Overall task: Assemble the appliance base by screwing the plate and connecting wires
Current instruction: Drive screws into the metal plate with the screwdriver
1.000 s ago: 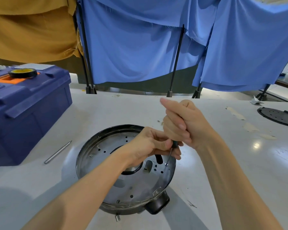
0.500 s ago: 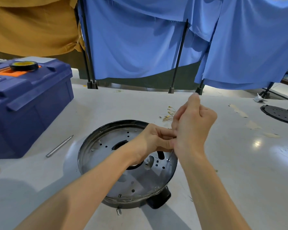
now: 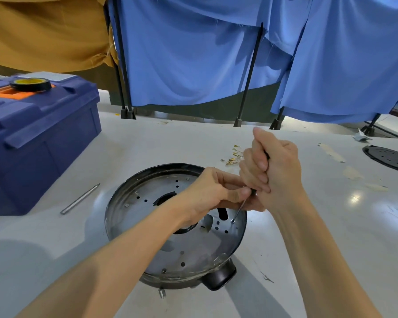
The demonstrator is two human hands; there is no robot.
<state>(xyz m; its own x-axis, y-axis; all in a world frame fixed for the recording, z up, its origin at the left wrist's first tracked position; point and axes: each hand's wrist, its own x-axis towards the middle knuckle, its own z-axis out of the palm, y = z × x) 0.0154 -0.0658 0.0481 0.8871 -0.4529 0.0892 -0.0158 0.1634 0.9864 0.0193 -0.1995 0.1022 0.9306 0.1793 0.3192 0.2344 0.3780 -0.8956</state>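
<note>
fingers (image 3: 255,167) of your right hand (image 3: 276,177) are curling round the screwdriver (image 3: 241,208) handle; your left hand (image 3: 214,193) is pinching the shaft, its tip sitting on a screw (image 3: 233,221) in the plate (image 3: 200,249), midway across the bench (image 3: 331,226).

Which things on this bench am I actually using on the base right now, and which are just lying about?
In use: base plate, screwdriver, screw, left hand, right hand.
Lying about: blue toolbox, tape roll, metal rod, black disc, brass terminals.
</note>
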